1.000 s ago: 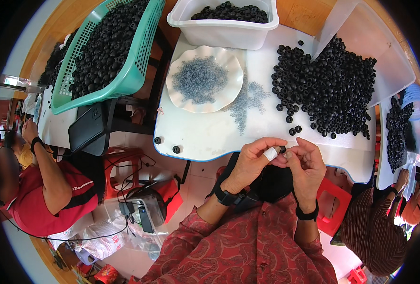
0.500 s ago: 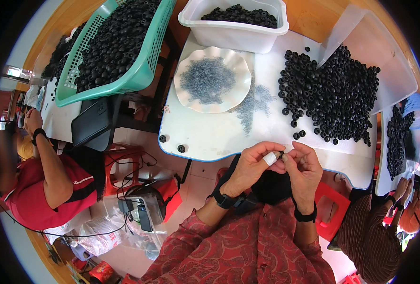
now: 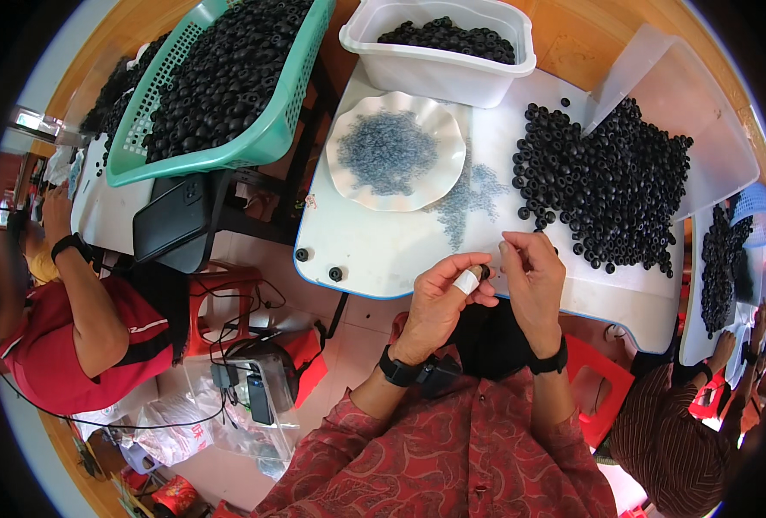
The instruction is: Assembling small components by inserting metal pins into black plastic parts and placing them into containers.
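Observation:
My left hand [image 3: 441, 302], with a white wrap round its thumb, pinches a small round black piece [image 3: 485, 272] at the table's front edge. My right hand [image 3: 534, 281] is raised just to the right of it, apart from the piece. Its thumb and fingertips are drawn together; anything between them is too small to make out. Ahead stands a white wavy-rimmed plate [image 3: 445, 180] holding many tiny translucent grey-blue pieces [image 3: 387, 151], and more of these lie loose beside it [image 3: 465, 207]. Further right spreads a pile of black ring-like pieces [image 3: 611, 186].
A white tub [image 3: 439, 76] of black pieces stands at the back. The tipped clear bin [image 3: 715, 147] is behind the pile. On the left are a green basket [image 3: 290, 112] and a black phone [image 3: 174, 216]. People sit at both sides; two black pieces [image 3: 335, 274] lie front left.
My right hand has drawn away from the left and up towards the table. The left hand has shifted slightly left, still pinching the black piece.

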Demonstrator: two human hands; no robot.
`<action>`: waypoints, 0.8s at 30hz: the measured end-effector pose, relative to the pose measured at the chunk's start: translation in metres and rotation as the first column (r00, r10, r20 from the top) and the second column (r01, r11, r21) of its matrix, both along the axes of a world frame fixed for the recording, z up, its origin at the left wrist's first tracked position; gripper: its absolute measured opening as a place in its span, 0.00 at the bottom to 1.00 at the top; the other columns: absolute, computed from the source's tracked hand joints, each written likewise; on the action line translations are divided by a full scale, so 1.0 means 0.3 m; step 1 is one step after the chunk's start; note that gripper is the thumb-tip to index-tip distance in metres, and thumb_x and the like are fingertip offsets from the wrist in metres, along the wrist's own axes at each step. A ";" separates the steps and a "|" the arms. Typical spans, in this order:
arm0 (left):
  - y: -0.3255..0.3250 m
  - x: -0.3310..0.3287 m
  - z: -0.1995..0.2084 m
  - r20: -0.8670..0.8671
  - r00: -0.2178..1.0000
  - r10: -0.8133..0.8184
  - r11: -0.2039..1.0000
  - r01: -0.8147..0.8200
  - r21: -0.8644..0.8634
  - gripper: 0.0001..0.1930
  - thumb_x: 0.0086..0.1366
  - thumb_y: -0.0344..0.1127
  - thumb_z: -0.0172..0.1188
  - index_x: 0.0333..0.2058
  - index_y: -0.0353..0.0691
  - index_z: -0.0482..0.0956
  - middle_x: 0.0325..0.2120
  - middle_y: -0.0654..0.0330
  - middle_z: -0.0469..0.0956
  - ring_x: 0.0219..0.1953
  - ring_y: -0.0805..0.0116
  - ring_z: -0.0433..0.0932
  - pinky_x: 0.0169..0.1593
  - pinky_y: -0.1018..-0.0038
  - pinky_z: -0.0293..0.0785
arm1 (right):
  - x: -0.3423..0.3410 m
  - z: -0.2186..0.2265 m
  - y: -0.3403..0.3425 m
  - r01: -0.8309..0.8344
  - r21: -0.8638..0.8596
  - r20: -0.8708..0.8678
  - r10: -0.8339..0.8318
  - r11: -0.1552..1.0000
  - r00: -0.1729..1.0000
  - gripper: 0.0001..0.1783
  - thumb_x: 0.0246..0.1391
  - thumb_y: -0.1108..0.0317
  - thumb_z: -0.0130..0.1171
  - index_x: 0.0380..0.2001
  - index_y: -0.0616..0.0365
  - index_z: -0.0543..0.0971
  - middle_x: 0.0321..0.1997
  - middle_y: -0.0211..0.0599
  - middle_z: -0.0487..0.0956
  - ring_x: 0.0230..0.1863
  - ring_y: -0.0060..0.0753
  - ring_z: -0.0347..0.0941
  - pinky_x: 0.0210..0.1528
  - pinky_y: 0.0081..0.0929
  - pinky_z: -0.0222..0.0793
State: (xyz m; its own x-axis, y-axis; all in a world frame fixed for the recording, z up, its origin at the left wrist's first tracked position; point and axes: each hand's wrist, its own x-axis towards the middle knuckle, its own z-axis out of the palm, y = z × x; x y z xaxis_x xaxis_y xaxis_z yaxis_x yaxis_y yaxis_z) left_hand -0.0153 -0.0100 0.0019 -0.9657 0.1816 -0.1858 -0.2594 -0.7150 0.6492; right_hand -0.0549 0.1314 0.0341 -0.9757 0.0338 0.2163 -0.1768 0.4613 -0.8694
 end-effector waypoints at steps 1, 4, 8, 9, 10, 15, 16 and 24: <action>-0.002 -0.001 0.000 -0.002 1.000 -0.002 1.000 0.002 0.010 0.14 0.69 0.27 0.49 0.51 0.31 0.73 0.41 0.53 0.76 0.37 0.71 0.78 0.42 0.71 0.81 | -0.015 0.000 -0.007 0.005 0.051 -0.021 -0.004 0.999 1.000 0.07 0.53 0.78 0.58 0.37 0.64 0.78 0.30 0.37 0.75 0.26 0.25 0.72 0.27 0.21 0.67; -0.008 -0.003 0.000 -0.005 1.000 -0.007 0.999 0.007 0.053 0.14 0.69 0.28 0.49 0.52 0.32 0.73 0.41 0.53 0.76 0.37 0.71 0.78 0.42 0.70 0.81 | -0.046 -0.010 -0.030 0.063 0.113 -0.015 -0.062 0.992 0.998 0.07 0.53 0.77 0.58 0.37 0.64 0.78 0.30 0.40 0.76 0.26 0.30 0.73 0.27 0.25 0.68; -0.019 -0.004 0.002 0.012 1.000 -0.018 0.994 0.016 0.112 0.14 0.70 0.28 0.49 0.52 0.32 0.72 0.41 0.53 0.76 0.37 0.70 0.78 0.42 0.70 0.80 | -0.066 -0.032 -0.049 0.140 0.226 -0.042 -0.134 0.964 0.990 0.09 0.54 0.72 0.59 0.38 0.61 0.79 0.30 0.40 0.76 0.26 0.36 0.75 0.28 0.31 0.70; -0.019 -0.004 -0.001 0.006 1.000 -0.015 0.994 0.014 0.112 0.14 0.70 0.28 0.49 0.52 0.32 0.72 0.41 0.53 0.76 0.37 0.70 0.78 0.42 0.71 0.80 | -0.069 -0.039 -0.055 0.155 0.278 -0.060 -0.144 0.948 0.988 0.09 0.54 0.71 0.59 0.38 0.60 0.79 0.30 0.40 0.76 0.26 0.37 0.75 0.28 0.32 0.70; -0.019 -0.005 -0.003 -0.001 1.000 -0.012 0.994 0.012 0.112 0.14 0.70 0.28 0.49 0.52 0.32 0.72 0.41 0.53 0.76 0.37 0.70 0.78 0.42 0.71 0.80 | -0.071 -0.046 -0.061 0.171 0.329 -0.079 -0.154 0.929 0.985 0.09 0.54 0.69 0.59 0.38 0.59 0.80 0.30 0.39 0.75 0.26 0.38 0.75 0.28 0.33 0.70; -0.017 -0.007 0.001 -0.008 1.000 -0.007 0.992 0.008 0.122 0.14 0.70 0.28 0.49 0.52 0.32 0.72 0.41 0.53 0.76 0.37 0.70 0.77 0.42 0.71 0.80 | -0.072 -0.042 -0.078 0.205 0.420 -0.095 -0.182 0.884 0.979 0.08 0.54 0.67 0.59 0.37 0.55 0.81 0.28 0.38 0.74 0.26 0.41 0.75 0.28 0.35 0.70; -0.017 -0.007 0.001 -0.007 1.000 -0.006 0.992 0.007 0.127 0.14 0.70 0.28 0.49 0.52 0.32 0.72 0.41 0.53 0.76 0.37 0.70 0.77 0.42 0.71 0.80 | -0.071 -0.042 -0.078 0.203 0.410 -0.093 -0.181 0.889 0.979 0.08 0.54 0.67 0.59 0.37 0.55 0.81 0.28 0.38 0.74 0.26 0.40 0.75 0.28 0.35 0.70; -0.026 -0.011 0.013 0.036 0.999 0.002 0.978 -0.009 0.211 0.14 0.69 0.27 0.51 0.51 0.31 0.73 0.40 0.53 0.77 0.37 0.70 0.78 0.42 0.73 0.81 | -0.016 -0.029 -0.046 0.104 -0.002 -0.049 -0.104 0.995 0.993 0.05 0.53 0.77 0.60 0.35 0.61 0.79 0.30 0.33 0.73 0.25 0.25 0.72 0.27 0.23 0.69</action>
